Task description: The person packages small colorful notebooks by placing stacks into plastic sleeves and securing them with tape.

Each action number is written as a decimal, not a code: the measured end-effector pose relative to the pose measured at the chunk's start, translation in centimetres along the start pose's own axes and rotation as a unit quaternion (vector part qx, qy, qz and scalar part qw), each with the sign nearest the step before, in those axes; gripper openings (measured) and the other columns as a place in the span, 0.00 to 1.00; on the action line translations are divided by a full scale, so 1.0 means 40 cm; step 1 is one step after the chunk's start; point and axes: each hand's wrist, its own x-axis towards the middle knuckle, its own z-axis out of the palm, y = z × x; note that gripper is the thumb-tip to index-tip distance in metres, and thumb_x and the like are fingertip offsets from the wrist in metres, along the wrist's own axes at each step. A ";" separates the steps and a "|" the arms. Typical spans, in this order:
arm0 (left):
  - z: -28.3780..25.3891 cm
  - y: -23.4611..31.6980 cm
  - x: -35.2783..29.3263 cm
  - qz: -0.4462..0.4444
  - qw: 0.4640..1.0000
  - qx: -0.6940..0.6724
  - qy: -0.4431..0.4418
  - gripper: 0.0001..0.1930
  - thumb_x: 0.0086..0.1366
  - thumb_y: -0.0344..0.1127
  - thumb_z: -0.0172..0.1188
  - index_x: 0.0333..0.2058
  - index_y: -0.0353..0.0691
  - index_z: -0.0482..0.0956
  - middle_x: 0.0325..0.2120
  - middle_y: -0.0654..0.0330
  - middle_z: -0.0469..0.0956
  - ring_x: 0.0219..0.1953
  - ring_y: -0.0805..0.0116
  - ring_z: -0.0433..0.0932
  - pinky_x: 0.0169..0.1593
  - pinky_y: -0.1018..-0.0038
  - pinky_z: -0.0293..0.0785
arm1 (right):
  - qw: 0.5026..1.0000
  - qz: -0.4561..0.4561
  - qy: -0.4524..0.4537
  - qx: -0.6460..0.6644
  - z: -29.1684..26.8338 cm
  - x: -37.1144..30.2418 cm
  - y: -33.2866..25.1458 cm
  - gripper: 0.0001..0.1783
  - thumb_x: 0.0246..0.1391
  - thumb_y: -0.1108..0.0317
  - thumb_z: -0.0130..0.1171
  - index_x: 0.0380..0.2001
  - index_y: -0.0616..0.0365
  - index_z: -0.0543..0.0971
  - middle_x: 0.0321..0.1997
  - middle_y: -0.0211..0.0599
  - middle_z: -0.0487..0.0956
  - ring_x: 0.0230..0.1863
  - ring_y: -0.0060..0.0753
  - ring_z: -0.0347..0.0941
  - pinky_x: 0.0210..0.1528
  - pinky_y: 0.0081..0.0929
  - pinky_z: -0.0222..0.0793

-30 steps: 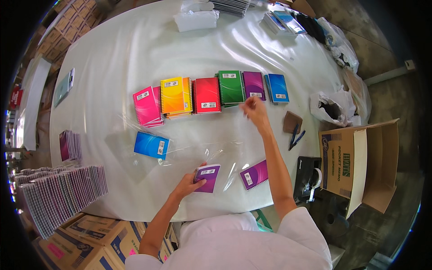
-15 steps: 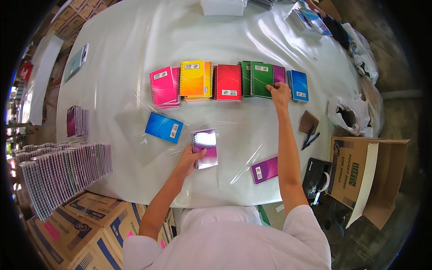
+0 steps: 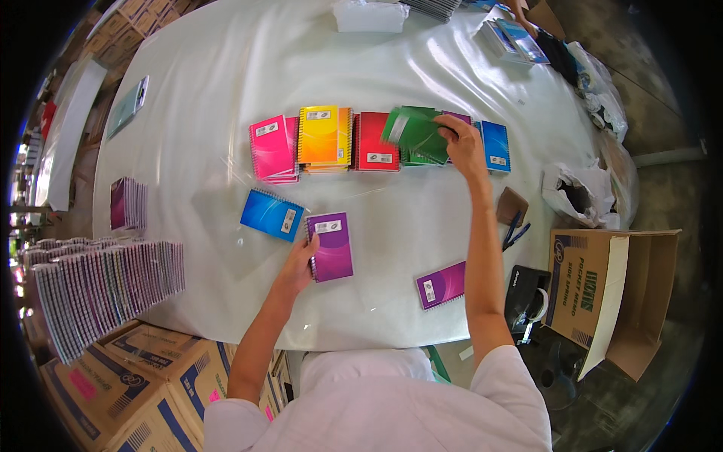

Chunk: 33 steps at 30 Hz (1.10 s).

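Note:
My left hand [image 3: 302, 261] is closed on the spiral edge of a purple notebook [image 3: 331, 248] over the near middle of the table. At the far row of notebook piles, my right hand [image 3: 464, 145] grips a green notebook [image 3: 416, 134], tilted and blurred by motion, above the green pile. Along that row from the left lie pink notebooks [image 3: 273, 149], yellow-orange notebooks [image 3: 319, 135], red notebooks [image 3: 376, 141], the green pile, purple mostly hidden behind my right hand, and blue notebooks [image 3: 495, 145]. One blue notebook [image 3: 272, 214] lies left of my left hand; another purple notebook [image 3: 441, 285] lies beside my right forearm.
Many spiral notebooks stand packed in a block [image 3: 113, 290] at the table's left edge. On the right are a brown square pad [image 3: 512, 206], dark-handled pliers [image 3: 516, 232], a black tape dispenser [image 3: 527, 297], white plastic bags [image 3: 580, 194] and an open carton [image 3: 587, 294].
My right hand has lifted the green notebook off its pile and swung it left. The purple notebook in my left hand has moved slightly left and tilted, losing its glare.

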 end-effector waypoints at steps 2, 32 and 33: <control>0.025 0.007 0.011 -0.004 0.998 -0.030 -0.046 0.38 0.63 0.63 0.49 0.57 0.33 0.64 0.52 0.54 0.73 0.52 0.64 0.74 0.55 0.66 0.72 | 0.958 -0.125 -0.219 0.133 -0.052 0.004 -0.122 0.12 0.47 0.78 0.58 0.36 0.54 0.82 0.38 0.39 0.81 0.43 0.42 0.75 0.44 0.35 0.70; 0.028 0.135 0.028 0.092 0.950 -0.196 -0.223 0.41 0.59 0.60 0.56 0.61 0.37 0.58 0.56 0.52 0.68 0.56 0.60 0.71 0.58 0.61 0.70 | 0.927 -0.170 -0.326 0.075 0.314 0.057 -0.376 0.16 0.41 0.66 0.68 0.35 0.62 0.81 0.42 0.45 0.78 0.45 0.44 0.74 0.48 0.34 0.69; 0.002 0.129 0.030 0.105 0.967 -0.157 -0.173 0.37 0.60 0.53 0.58 0.61 0.37 0.58 0.56 0.52 0.69 0.56 0.60 0.72 0.58 0.61 0.70 | 0.971 -0.081 -0.224 0.029 0.350 0.073 -0.330 0.19 0.41 0.64 0.69 0.37 0.62 0.80 0.44 0.46 0.77 0.45 0.46 0.74 0.49 0.35 0.69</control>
